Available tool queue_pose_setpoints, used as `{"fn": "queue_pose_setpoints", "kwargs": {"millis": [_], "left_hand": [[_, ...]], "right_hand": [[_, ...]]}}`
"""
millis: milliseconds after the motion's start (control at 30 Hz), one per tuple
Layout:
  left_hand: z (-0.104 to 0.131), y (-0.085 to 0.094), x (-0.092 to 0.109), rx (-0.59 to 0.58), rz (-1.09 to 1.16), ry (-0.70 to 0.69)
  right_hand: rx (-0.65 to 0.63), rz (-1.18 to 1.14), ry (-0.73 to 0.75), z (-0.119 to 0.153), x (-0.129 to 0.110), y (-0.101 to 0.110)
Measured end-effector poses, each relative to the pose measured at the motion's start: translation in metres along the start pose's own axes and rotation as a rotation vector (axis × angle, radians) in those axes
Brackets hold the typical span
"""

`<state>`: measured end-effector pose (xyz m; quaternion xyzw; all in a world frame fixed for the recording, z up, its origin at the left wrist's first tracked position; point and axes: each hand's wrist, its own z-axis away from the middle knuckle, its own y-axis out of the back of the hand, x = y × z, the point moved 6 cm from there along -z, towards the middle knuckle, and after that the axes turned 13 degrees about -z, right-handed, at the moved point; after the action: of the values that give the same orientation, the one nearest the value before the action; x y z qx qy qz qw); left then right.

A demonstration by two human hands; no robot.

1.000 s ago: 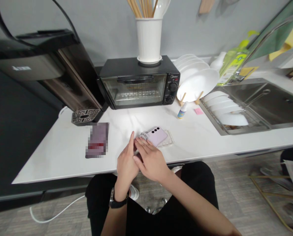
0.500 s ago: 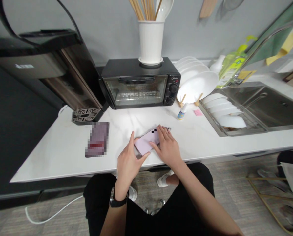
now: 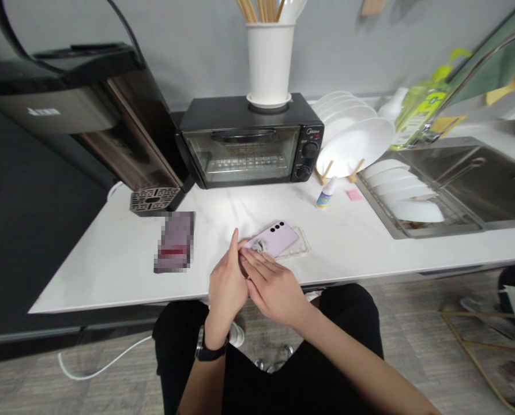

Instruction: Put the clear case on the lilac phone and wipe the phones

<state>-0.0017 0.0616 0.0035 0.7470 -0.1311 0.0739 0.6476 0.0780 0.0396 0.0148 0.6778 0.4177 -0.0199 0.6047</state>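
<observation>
A light purple phone (image 3: 282, 237) lies back up on the white counter, its camera lenses towards the upper right. My left hand (image 3: 228, 282) grips its lower left end, index finger pointing up and thumb hidden. My right hand (image 3: 278, 291) is pressed over the lower part of the phone, close against the left. At its fingertips a small crumpled grey cloth (image 3: 259, 246) shows on the phone's back, mostly covered by the fingers. A clear phone case (image 3: 299, 243) lies on the counter, partly under the phone's right end.
A blurred-out purple item (image 3: 176, 239) lies on the left, before the drink dispenser (image 3: 153, 199). Behind stand a toaster oven (image 3: 244, 155), a small white-capped bottle (image 3: 325, 195) and racked plates (image 3: 356, 147). The sink (image 3: 477, 178) is at the right, near a pink note (image 3: 354, 195).
My right hand has slid with the grey cloth from the phone's camera end down to its lower left end. The lenses and the clear case are now uncovered.
</observation>
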Motion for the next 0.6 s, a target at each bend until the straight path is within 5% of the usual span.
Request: {"fn": "queue_pose_setpoints", "kwargs": {"millis": [300,467,600], "left_hand": [[-0.003,0.002,0.005,0.043,0.058,-0.002],[0.0,0.0,0.003,0.002,0.025,-0.003],[0.001,-0.001,0.0,-0.01,-0.016,-0.012]], "right_hand": [[0.177,0.065,-0.186,0.001,0.057,0.037],[0.177,0.044,-0.14,-0.024,0.031,0.017],[0.101,0.009,-0.067,-0.018,0.0,0.001]]}}
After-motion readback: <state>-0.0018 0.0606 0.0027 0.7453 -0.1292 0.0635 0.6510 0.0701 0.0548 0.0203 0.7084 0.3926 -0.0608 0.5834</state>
